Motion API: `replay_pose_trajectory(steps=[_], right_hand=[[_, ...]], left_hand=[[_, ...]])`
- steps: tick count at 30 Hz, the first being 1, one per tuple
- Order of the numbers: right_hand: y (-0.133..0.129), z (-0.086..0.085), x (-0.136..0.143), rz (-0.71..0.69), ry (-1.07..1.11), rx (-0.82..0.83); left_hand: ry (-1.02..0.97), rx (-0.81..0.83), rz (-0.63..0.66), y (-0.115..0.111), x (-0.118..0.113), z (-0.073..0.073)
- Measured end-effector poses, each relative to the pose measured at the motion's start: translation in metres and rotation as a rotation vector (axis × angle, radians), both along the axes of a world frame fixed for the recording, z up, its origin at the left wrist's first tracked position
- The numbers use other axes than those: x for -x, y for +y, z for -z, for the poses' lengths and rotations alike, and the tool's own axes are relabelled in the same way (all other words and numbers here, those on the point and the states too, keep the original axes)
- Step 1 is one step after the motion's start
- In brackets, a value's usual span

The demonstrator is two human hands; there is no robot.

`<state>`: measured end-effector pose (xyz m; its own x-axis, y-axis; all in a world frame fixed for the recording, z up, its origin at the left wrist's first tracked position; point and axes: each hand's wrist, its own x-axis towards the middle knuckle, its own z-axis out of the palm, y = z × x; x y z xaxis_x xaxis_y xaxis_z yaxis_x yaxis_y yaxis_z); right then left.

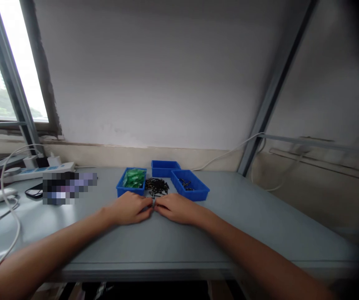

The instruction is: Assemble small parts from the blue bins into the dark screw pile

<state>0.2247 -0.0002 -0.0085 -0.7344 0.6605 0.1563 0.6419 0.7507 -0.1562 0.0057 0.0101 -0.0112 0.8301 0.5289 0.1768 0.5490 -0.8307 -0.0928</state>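
Observation:
My left hand point(132, 208) and my right hand point(173, 208) meet fingertip to fingertip low over the grey table. Both are closed in a pinch around something small between them, too tiny to make out. Just beyond the fingers lies a loose pile of small black parts point(157, 186). Left of the pile stands a blue bin point(131, 191) holding green plastic packets point(134, 178). To the right, an angled blue bin point(196, 194) contains small dark metallic pieces point(185, 184). Behind the pile is another blue bin point(164, 170), whose contents are hidden.
A white power strip point(46, 170) with plugs sits at the back left of the table point(260, 221). White cables point(18, 225) loop over the left edge. A black item and a blurred purple object point(73, 185) lie nearby. The wall rises behind the bins.

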Motion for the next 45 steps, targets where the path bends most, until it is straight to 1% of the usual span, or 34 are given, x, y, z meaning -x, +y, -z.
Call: replay_pose_trajectory(steps=[20, 34, 40, 45], right_hand=[[0.0014, 0.0025, 0.0006, -0.007, -0.004, -0.035], [0.0007, 0.002, 0.0024, -0.002, -0.026, -0.024], [0.0002, 0.0009, 0.0027, 0.003, -0.024, -0.016], [0.0013, 0.0035, 0.0009, 0.018, 0.004, -0.002]], left_hand=[[-0.021, -0.015, 0.02, 0.0013, 0.0006, 0.0027], [-0.074, -0.006, 0.036, 0.0036, 0.0018, 0.0025], [-0.165, 0.006, 0.114, 0.0031, 0.0034, 0.0018], [-0.208, -0.01, 0.18, 0.0012, 0.0038, 0.0016]])
